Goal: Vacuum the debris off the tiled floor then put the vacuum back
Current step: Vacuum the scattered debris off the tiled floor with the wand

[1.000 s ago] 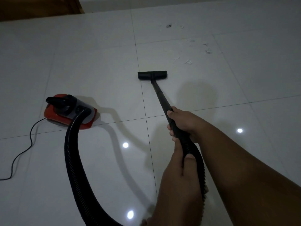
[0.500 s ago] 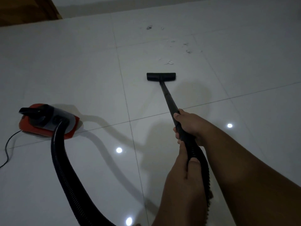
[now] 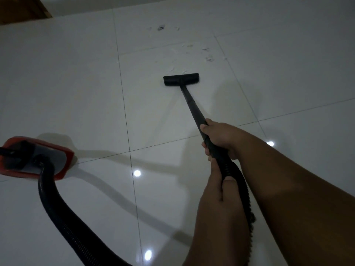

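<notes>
gripping wand (image 3: 193, 108) (both hands)

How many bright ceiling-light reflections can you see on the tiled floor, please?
3: one beside the grout crossing, one nearer the bottom edge, one just beyond the right forearm. The arms may hide others.

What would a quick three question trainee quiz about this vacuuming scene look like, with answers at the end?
1. True or false: the floor nozzle has already passed over all the debris.
2. Which hand grips the wand nearer the nozzle? A) left hand B) right hand
3. Fill in: the red vacuum body sits on the tiled floor to the person's ____.

Key: 1. False, scraps lie beyond the nozzle. 2. B, the right hand; the left hand holds the hose end behind it. 3. Left.
</notes>
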